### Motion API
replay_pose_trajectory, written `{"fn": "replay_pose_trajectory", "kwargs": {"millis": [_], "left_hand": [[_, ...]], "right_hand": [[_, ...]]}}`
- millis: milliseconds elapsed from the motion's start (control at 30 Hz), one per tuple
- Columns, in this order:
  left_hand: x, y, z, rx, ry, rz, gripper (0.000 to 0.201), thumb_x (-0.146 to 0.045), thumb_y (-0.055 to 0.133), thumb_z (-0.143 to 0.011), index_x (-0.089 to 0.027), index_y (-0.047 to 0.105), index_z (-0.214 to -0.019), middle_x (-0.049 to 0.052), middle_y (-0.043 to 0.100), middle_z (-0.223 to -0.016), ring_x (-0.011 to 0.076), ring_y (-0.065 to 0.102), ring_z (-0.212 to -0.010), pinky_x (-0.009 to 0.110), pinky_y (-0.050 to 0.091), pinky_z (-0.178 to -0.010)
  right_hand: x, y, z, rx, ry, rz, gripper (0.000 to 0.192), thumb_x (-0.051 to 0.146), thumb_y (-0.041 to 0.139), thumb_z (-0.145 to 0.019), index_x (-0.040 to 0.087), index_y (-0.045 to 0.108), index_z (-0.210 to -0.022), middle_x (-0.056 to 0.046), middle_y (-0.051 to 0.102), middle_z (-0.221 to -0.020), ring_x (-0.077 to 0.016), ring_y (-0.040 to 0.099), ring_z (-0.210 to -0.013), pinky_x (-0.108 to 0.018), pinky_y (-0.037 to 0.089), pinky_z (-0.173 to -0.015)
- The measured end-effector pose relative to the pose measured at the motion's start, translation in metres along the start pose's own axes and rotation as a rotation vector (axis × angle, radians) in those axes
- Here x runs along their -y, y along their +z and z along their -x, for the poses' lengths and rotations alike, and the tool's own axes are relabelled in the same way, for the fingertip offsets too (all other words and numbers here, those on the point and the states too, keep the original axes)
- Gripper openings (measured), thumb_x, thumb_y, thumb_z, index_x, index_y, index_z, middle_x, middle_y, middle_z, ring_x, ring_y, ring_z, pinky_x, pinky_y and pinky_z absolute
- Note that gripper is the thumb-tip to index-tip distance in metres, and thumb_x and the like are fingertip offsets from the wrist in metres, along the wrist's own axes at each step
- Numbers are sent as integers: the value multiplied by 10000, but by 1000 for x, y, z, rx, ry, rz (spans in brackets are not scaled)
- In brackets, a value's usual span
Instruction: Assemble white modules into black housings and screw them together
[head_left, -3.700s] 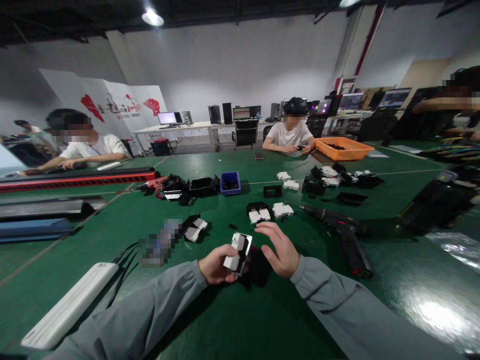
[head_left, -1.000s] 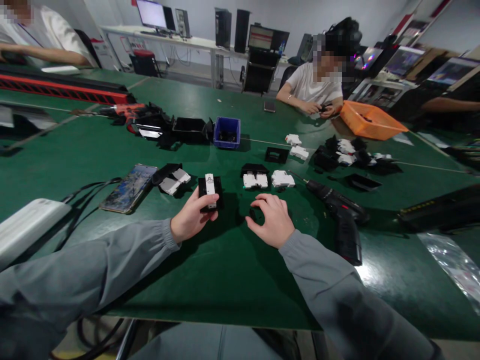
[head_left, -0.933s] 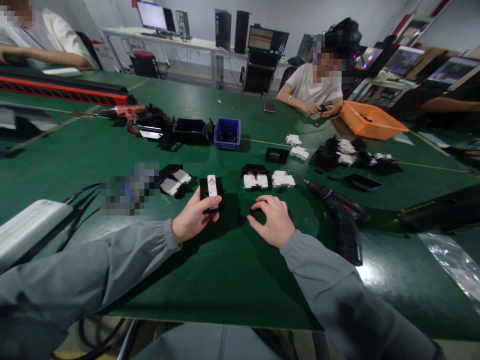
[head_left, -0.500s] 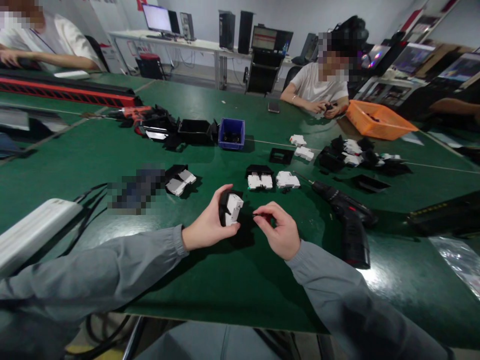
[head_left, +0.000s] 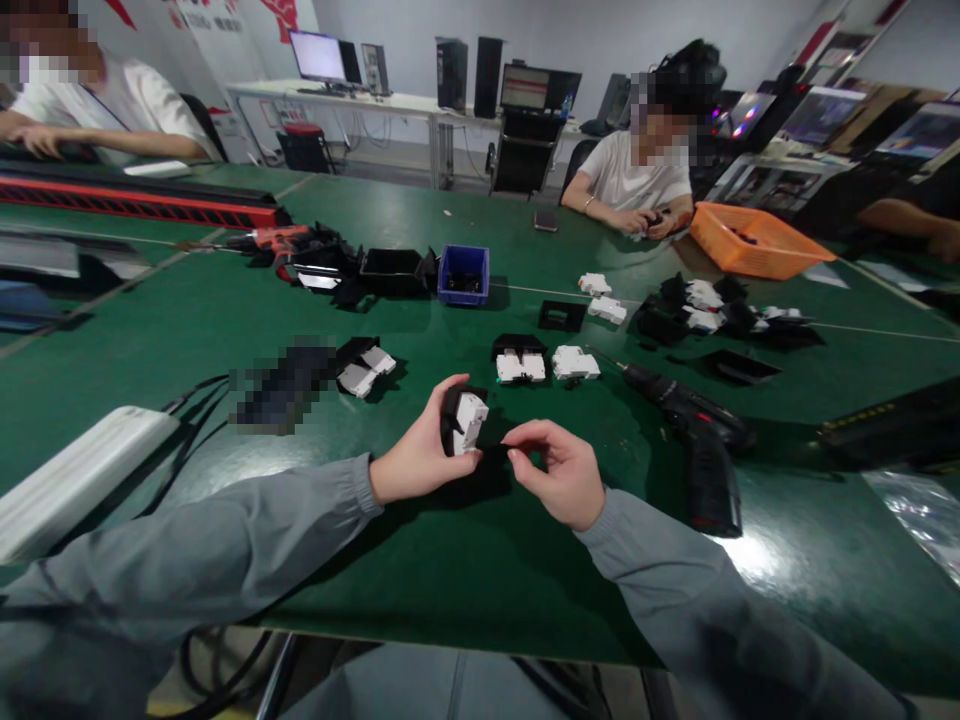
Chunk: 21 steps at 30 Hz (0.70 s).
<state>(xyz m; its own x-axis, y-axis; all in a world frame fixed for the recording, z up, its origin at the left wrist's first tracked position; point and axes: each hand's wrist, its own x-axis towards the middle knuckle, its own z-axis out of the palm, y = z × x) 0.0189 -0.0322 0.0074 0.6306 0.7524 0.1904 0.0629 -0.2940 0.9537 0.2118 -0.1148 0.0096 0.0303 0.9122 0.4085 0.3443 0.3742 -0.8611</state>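
Observation:
My left hand (head_left: 411,460) grips a small black-and-white plastic module (head_left: 463,420) and holds it tilted just above the green table (head_left: 480,580). My right hand (head_left: 559,470) is right beside it, thumb and forefinger pinched on a tiny dark part (head_left: 513,451) that is too small to identify. Two white modules (head_left: 519,366) (head_left: 575,362) lie just beyond my hands. A black cordless screwdriver (head_left: 694,440) lies to the right of my right hand.
A blue bin (head_left: 463,274), black housings (head_left: 396,270) and a red drill (head_left: 279,240) sit farther back. A white power strip (head_left: 71,480) with cables lies at left. An orange tray (head_left: 750,240) stands at back right. Other people sit around the table.
My left hand lifted the module off the table and tilted it. My right hand picked a small dark part from the table and brought it up beside the module.

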Motion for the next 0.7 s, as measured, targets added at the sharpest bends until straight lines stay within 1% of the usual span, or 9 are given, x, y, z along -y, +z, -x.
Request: {"fn": "replay_pose_trajectory", "kwargs": {"millis": [167, 300, 500, 700], "left_hand": [[-1, 2, 3, 49, -5, 26, 900, -150, 690, -733, -233, 181, -1470, 66, 511, -1141, 171, 575, -910, 329, 531, -811], [-1, 3, 5, 66, 13, 27, 901, -145, 683, -738, -232, 176, -1476, 75, 512, -1164, 184, 582, -948, 352, 532, -857], [0, 4, 5, 83, 43, -1, 902, -170, 689, -749, -223, 176, -1489, 100, 513, -1220, 214, 581, -1028, 384, 516, -926], [1, 5, 6, 101, 60, -46, 919, -165, 685, -748, -208, 161, -1502, 114, 520, -1247, 225, 586, -1056, 408, 504, -969]], "right_hand": [[-3, 8, -1, 19, 101, -65, 84, 259, 695, -833, 213, 701, -904, -35, 720, -844, -175, 672, -771, -312, 562, -683], [-7, 13, -1, -5, 121, -40, 90, 268, 671, -853, 204, 686, -915, -36, 708, -830, -172, 661, -735, -315, 558, -663], [-1, 12, 0, 9, 20, 91, 65, 235, 669, -858, 201, 649, -807, -42, 691, -851, -178, 657, -781, -314, 539, -688], [2, 10, -1, 48, -73, 137, 68, 198, 631, -884, 206, 627, -817, -45, 679, -874, -165, 638, -773, -305, 515, -678]]}}
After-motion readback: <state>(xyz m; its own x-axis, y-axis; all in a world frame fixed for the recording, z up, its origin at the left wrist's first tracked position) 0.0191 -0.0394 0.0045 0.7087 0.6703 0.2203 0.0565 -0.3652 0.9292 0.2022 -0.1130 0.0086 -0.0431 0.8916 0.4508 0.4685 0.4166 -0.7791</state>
